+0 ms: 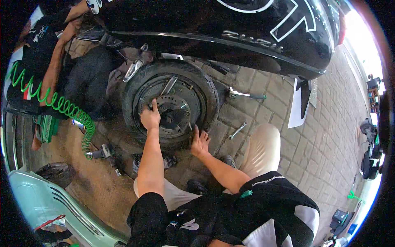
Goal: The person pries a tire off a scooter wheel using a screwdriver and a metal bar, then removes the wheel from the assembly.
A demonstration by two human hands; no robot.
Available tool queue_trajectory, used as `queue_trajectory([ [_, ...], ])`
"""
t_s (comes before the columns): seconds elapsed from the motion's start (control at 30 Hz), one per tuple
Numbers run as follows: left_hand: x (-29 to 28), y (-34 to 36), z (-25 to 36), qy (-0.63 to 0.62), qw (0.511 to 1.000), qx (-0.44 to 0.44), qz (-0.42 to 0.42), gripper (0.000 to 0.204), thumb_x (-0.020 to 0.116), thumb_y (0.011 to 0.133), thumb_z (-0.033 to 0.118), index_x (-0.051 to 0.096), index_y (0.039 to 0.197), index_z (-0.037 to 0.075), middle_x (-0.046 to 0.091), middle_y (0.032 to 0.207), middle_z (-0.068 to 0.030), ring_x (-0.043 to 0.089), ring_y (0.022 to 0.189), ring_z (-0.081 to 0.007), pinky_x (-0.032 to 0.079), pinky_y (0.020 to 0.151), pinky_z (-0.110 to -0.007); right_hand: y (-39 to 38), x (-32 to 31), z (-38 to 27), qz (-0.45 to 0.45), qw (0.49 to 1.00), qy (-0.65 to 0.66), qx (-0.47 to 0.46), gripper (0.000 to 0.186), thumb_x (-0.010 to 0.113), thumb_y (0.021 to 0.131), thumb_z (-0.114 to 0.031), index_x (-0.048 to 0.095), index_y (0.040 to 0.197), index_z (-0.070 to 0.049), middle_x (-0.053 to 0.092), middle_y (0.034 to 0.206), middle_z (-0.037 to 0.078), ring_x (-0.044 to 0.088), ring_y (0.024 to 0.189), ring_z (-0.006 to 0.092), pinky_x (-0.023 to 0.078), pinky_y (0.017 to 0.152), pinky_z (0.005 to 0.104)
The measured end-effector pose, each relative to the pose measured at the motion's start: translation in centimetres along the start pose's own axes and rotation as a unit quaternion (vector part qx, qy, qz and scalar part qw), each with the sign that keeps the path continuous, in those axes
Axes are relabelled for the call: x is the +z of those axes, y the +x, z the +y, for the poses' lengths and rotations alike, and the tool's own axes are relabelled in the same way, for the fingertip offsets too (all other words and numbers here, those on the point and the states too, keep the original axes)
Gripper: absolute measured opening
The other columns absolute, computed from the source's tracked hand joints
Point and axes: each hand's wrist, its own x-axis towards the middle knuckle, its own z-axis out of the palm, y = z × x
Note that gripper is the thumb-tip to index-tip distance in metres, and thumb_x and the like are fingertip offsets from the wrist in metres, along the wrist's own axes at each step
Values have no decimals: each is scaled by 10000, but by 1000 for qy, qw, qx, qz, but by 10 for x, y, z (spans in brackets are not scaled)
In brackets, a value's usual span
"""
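In front of me, below the side of a black scooter body (pixel 197 43), is a wheel with a dusty black tyre (pixel 210 88) and a drilled brake disc (pixel 181 108). My left hand (pixel 151 118) is on the left part of the wheel beside the disc, fingers curled and thumb pointing up. What those fingers grip is hidden from view. At the tyre's lower right edge, my right hand (pixel 200 143) rests with its fingers apart and holds nothing. A ratchet wrench (pixel 247 95) and a combination spanner (pixel 238 130) lie on the paving to the right of the wheel.
At left sits another person (pixel 53 70), close to the scooter. A coiled green air hose (pixel 68 105) leads to an impact wrench (pixel 108 153) on brown ground. Lower left is a pale green scooter panel (pixel 61 201). A white sheet (pixel 297 108) lies on the right.
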Motion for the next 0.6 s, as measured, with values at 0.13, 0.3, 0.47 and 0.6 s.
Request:
queue_trajectory([
  [0.13, 7, 3, 3, -41, 996, 61, 45, 646, 404, 796, 579, 586, 912, -30, 601, 808, -239, 582, 738, -399, 464, 622, -466, 1, 2, 6, 38, 998, 6, -40, 643, 447, 789, -86, 131, 1349, -100, 352, 1164, 271, 365, 1047, 438, 314, 883, 530],
  [0.3, 11, 7, -12, 0, 999, 24, -24, 676, 396, 796, 587, 575, 966, -43, 601, 828, -246, 583, 768, -394, 465, 668, -464, -14, -41, 32, 53, 983, 154, -87, 490, 452, 809, -75, 273, 1265, -66, 412, 986, 258, 449, 866, 417, 402, 726, 460],
  [0.47, 15, 10, -21, 73, 997, 14, -20, 725, 358, 806, 603, 540, 1086, -40, 602, 856, -248, 583, 798, -397, 487, 666, -447, -19, -147, 49, 12, 969, 201, -145, 356, 515, 841, -177, 430, 1155, -33, 525, 940, 206, 529, 843, 328, 421, 766, 370],
  [0.6, 6, 8, 6, 136, 985, 35, -99, 702, 304, 839, 568, 479, 1156, -33, 605, 822, -239, 593, 773, -379, 487, 652, -450, 16, -231, 112, -150, 971, 123, -142, 458, 586, 806, -223, 414, 1191, -44, 564, 862, 121, 537, 798, 203, 437, 729, 326],
])
